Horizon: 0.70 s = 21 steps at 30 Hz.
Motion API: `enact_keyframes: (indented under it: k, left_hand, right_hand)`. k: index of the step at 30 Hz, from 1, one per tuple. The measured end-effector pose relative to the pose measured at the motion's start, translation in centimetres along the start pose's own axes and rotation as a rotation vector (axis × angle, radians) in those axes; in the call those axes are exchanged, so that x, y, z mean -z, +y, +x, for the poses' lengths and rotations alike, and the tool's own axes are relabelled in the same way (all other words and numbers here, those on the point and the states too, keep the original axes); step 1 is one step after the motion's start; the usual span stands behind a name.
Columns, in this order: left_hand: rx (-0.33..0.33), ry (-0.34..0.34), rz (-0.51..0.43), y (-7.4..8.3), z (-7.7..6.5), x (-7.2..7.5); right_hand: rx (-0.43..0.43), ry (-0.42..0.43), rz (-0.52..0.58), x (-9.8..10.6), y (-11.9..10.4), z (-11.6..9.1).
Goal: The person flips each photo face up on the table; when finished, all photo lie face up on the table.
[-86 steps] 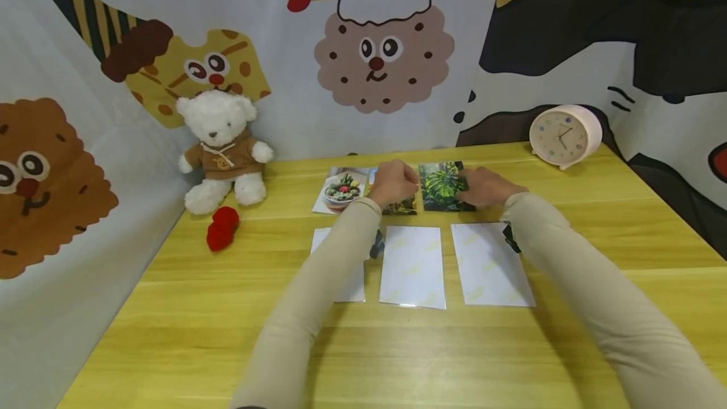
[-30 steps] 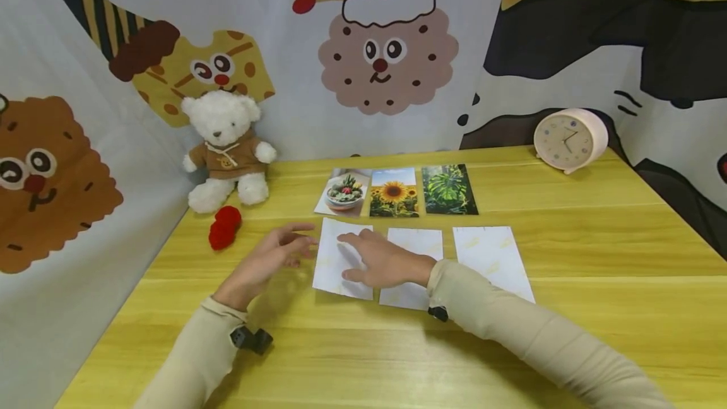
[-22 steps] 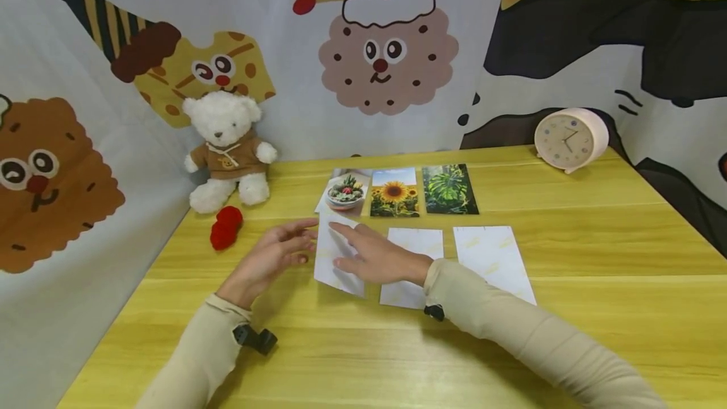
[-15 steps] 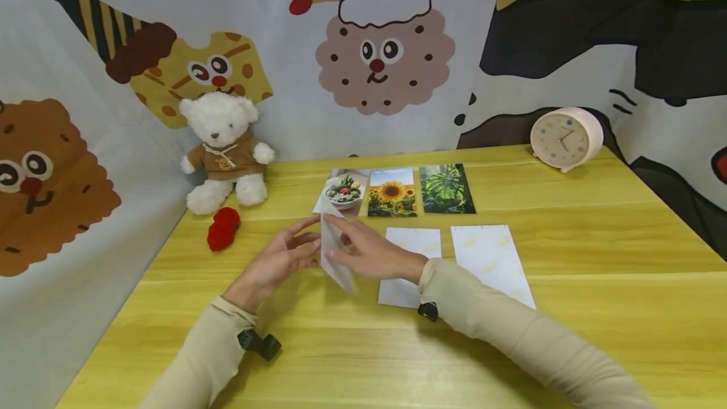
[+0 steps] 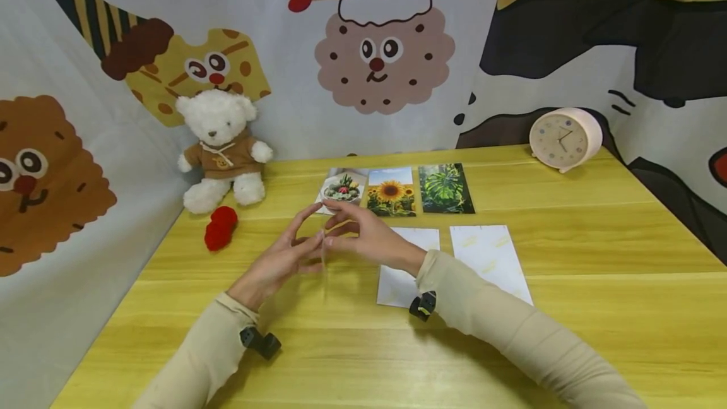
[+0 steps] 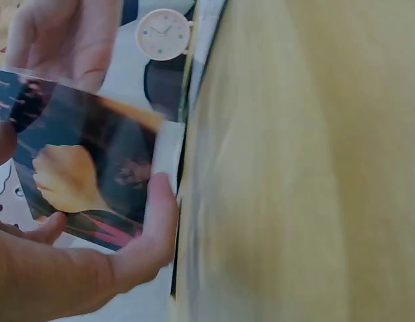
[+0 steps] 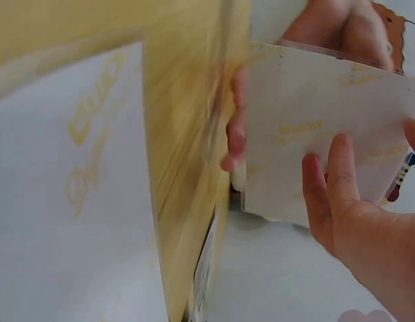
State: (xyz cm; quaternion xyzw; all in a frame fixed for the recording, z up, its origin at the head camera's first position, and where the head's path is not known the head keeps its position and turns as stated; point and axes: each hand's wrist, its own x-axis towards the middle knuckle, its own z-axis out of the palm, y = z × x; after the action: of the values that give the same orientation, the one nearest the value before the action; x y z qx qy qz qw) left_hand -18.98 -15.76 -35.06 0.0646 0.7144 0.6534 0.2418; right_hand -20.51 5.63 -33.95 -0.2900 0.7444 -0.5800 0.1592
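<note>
In the head view a photo print (image 5: 324, 265) stands on edge, nearly edge-on, between my two hands. My left hand (image 5: 275, 264) grips it from the left, with thumb and fingers at its edges. From the other side my right hand (image 5: 372, 235) holds it, fingertips against its back and near the upper corner. The left wrist view shows the glossy picture side of this print (image 6: 127, 164), dark with a tan shape. Its white back (image 7: 281, 100) with yellow lettering faces the right wrist camera. Two white face-down prints, a middle one (image 5: 394, 286) and a right one (image 5: 488, 254), lie by my right forearm.
Behind my hands lie three face-up photos: a bowl of succulents (image 5: 344, 183), a sunflower (image 5: 392, 191) and green leaves (image 5: 445, 188). A white teddy bear (image 5: 221, 137) and a red fuzzy object (image 5: 220, 229) are at left. A pink clock (image 5: 562, 139) stands back right.
Both hands came down from the face-up row to the left white print. It has risen off the table and turned upright, its white back swinging away from the head camera.
</note>
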Motion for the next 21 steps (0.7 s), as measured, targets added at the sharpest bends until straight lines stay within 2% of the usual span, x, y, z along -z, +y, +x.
enact_keyframes:
  k: [6, 11, 15, 19, 21]
  left_hand:
    - [0.014, 0.05, 0.087, -0.5, 0.0, 0.2]
    - [-0.01, 0.08, 0.127, -1.2, -0.1, 0.7]
    - [-0.039, 0.114, 0.157, -1.2, -0.1, 1.2]
    - [-0.048, 0.121, 0.223, -0.9, 0.0, 1.7]
    - [-0.045, 0.116, 0.258, -0.8, 0.1, 2.0]
  right_hand:
    - [-0.021, 0.031, 0.024, 0.4, -0.1, -0.4]
    - [-0.097, 0.066, 0.011, 1.2, 0.3, -1.2]
    - [-0.155, 0.083, 0.065, 1.8, 0.8, -1.9]
    - [-0.171, 0.059, 0.088, 2.0, 1.1, -2.2]
    - [-0.186, 0.046, 0.045, 2.0, 1.3, -2.2]
